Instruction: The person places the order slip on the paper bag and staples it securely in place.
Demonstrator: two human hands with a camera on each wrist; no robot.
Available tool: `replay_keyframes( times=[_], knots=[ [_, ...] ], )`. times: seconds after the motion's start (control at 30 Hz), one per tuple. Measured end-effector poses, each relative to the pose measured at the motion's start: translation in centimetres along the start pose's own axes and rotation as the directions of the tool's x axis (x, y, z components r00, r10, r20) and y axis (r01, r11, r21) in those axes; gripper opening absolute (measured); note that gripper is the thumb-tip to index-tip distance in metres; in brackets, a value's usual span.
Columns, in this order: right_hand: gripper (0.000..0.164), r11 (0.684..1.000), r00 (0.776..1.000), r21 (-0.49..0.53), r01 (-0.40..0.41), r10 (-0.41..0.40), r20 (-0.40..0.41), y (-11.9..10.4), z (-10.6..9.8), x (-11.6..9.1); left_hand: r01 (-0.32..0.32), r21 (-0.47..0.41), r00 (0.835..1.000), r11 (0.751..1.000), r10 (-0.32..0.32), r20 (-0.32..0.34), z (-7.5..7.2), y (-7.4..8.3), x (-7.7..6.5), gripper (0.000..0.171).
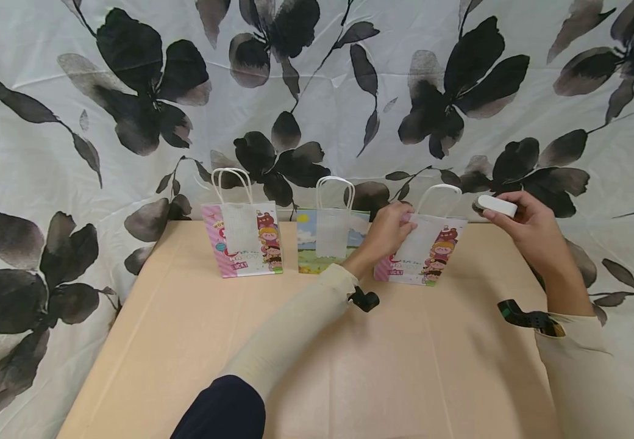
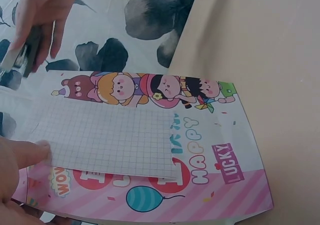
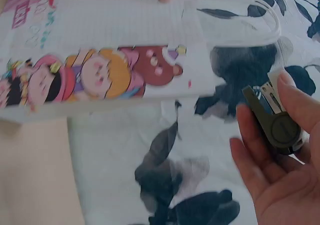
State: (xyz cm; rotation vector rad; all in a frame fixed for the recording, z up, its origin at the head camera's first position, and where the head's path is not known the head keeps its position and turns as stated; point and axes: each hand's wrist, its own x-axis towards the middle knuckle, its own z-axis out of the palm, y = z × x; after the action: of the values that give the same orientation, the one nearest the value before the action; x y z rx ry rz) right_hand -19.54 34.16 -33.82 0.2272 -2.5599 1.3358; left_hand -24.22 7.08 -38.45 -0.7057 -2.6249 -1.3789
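Observation:
The right paper gift bag [image 1: 442, 247], white and pink with cartoon characters, stands at the table's back edge with its white handle up. A squared paper sheet [image 2: 115, 140] lies against its front. My left hand [image 1: 385, 235] pinches the sheet and the bag's top, the thumb pressed on the paper and the fingers partly hidden behind. To the right of the bag and apart from it, my right hand [image 1: 536, 222] holds a small white and dark stapler [image 3: 282, 130] between thumb and fingers. The stapler's jaws are spread, facing the bag's top side.
A matching pink gift bag [image 1: 218, 235] with a paper sheet over its front stands at the left. Between the two is a blue and green landscape bag [image 1: 307, 244], also with a sheet. Behind the table [image 1: 405, 366] hangs a floral cloth [image 1: 350, 116].

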Motion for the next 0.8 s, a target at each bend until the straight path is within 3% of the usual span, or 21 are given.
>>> replay_keyframes(
  times=[0.23, 0.4, 0.6, 0.8],
  knots=[
    [0.028, 0.999, 0.995, -0.04, -0.007, 0.011, 0.098, 1.4, -1.2, -1.7, 0.005, -0.013, 1.0, 1.0, -0.005, -0.004, -0.8, 0.2, -0.2, 0.026],
    [0.035, 0.999, 0.976, -0.043, -0.025, 0.034, 0.217, 2.7, -1.4, -3.0, -0.013, 0.001, 1.0, 1.0, 0.013, -0.01, -1.4, 0.5, -0.4, 0.027],
    [0.034, 0.999, 0.919, 0.02, -0.039, 0.028, 0.392, 4.5, -0.9, -4.2, -0.026, -0.001, 0.999, 1.0, 0.026, -0.018, -2.3, 1.1, -0.7, 0.03],
    [0.026, 0.998, 0.854, 0.06, -0.024, -0.01, 0.52, 6.1, 0.3, -4.9, -0.017, 0.021, 1.0, 1.0, 0.017, 0.003, -3.2, 1.9, -1.1, 0.034]
  ],
)
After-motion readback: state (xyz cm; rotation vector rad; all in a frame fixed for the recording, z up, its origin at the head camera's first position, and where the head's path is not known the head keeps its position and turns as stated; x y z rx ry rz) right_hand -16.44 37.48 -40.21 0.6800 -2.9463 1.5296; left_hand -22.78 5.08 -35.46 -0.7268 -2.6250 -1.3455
